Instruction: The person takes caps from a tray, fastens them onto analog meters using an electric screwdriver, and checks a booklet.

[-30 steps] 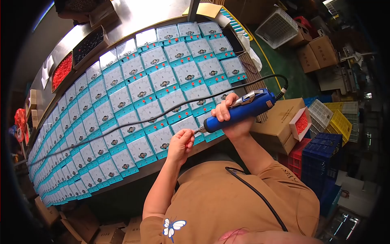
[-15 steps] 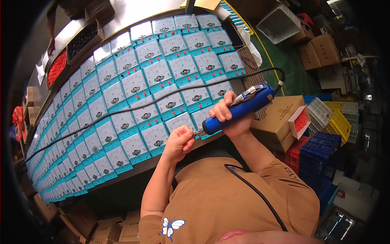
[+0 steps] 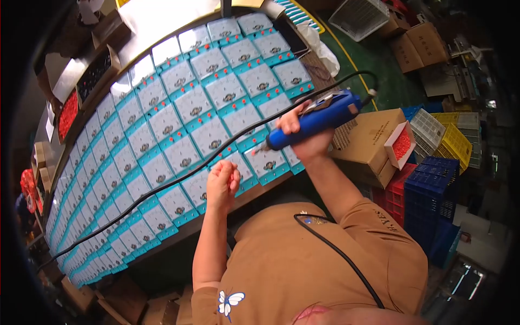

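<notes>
In my right hand (image 3: 311,138) is a blue electric screwdriver (image 3: 319,120) with a metal lever and a black cord. Its tip points left, over the nearest row of panel meters, with a small red piece close to it; whether they touch I cannot tell. My left hand (image 3: 222,181) is closed, fingers curled together, above the front row to the left of the tip. What it holds, if anything, is hidden. Many panel meters (image 3: 210,136) with pale faces and teal bases lie in rows on the table, several bearing red terminals.
The black cord (image 3: 179,180) runs across the meters. At the far left stand a box of red parts (image 3: 69,115) and a box of dark parts (image 3: 97,76), with another person's arm (image 3: 51,95) beside them. Cartons (image 3: 363,143) and blue crates (image 3: 430,187) stand at right.
My hands have moved apart: the screwdriver tip has left my left fingers and shifted up over the meters. My left hand has moved slightly left. The camera view has shifted.
</notes>
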{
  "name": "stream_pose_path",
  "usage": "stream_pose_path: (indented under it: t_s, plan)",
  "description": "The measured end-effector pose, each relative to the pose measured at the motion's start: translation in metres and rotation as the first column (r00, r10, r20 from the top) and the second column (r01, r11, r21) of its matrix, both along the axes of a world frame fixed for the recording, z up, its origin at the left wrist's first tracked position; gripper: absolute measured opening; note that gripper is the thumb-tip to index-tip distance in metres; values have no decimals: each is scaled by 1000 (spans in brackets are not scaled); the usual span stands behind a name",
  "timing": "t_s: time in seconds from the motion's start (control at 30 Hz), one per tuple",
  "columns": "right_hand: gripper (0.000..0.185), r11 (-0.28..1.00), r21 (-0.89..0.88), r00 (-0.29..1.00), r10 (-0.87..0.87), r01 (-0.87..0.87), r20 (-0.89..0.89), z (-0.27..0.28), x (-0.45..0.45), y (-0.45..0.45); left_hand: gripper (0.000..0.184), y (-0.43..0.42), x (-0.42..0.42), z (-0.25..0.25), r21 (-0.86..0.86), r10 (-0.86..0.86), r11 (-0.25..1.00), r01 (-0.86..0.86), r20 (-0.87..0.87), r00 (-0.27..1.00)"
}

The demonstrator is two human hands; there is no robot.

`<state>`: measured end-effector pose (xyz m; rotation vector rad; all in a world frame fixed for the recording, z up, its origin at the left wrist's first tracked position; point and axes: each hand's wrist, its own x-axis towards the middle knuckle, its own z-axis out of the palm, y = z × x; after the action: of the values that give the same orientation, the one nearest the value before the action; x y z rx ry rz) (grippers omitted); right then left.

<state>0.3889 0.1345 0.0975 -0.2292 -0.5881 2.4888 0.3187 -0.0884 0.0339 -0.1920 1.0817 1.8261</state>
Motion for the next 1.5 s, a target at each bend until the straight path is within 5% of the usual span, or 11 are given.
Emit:
stream_pose_path:
  t_s: [0.13,0.63,0.8,0.97,1.07,1.17,1.23,1.27,1.33,1.37,1.5]
  plan:
    - [56,929,365,992,-101,67,75,-16,4,17,30,0,3,5,22,-7,1000,7,-3,1000]
    - [59,845,535,999,-28,11,24,-65,-12,-3,18,-9,24,-9,-43,-39,998,44,110,993]
    - [66,706,692,982,26,-150,186,-67,-10,-19,20,-8,21,-10,26,-62,998,58,176,982]
    - [58,766,636,971,-73,-93,229,-64,-13,-17,22,-4,22,-8,52,-86,996,78,159,984]
    - [53,906,421,998,15,-38,58,-43,-27,-1,25,-10,21,-4,82,-101,993,87,188,977]
    - [55,898,430,926,-85,-88,367,-11,-62,18,25,-13,23,-3,96,-116,991,97,222,968]
    - [54,898,369,870,31,-240,492,5,-88,26,25,-12,24,2,105,-122,990,99,239,963]
    - [53,867,380,833,68,-321,549,3,-99,31,25,-12,24,4,111,-125,989,101,244,962]
    - [55,586,654,759,-100,-478,644,-20,-122,30,24,-12,24,8,133,-122,987,88,268,956]
    - [64,266,821,780,-265,-506,567,-52,-129,36,23,-12,23,11,120,-117,989,88,264,957]
    - [55,-363,618,708,-487,-697,511,-47,-143,16,23,-17,20,15,79,-99,994,82,258,961]
